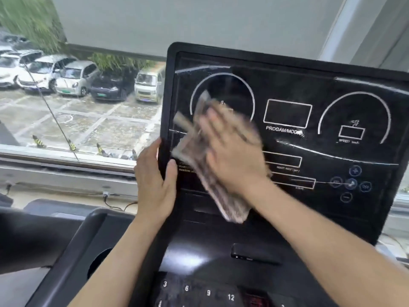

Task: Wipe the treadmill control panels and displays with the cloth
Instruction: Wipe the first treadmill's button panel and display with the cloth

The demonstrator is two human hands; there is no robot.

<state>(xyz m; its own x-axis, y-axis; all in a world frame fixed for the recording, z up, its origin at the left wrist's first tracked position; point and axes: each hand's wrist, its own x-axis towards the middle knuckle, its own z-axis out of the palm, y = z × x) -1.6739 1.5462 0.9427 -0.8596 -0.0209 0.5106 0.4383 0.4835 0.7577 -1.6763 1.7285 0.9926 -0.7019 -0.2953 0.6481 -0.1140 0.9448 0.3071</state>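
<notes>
Upright black glossy treadmill display panel [309, 89] with white dial outlines serves as landmark. Right hand [232, 149] lies flat, fingers spread, pressing a crumpled grey-brown patterned cloth [199, 165] against the panel's lower-left area, over the left dial's bottom edge; both are motion-blurred. Left hand [155, 180] is clamped on the panel's left edge, thumb on the front face, apparently steadying it. Step in hand, as I judge it: wiping the left portion of the display. Streaks show near the centre lettering and across the right side. Next move likely calls for carrying the cloth rightward over the right dial and round buttons [352, 183], then down to the dark numbered keypad console [199, 291] below the panel.
</notes>
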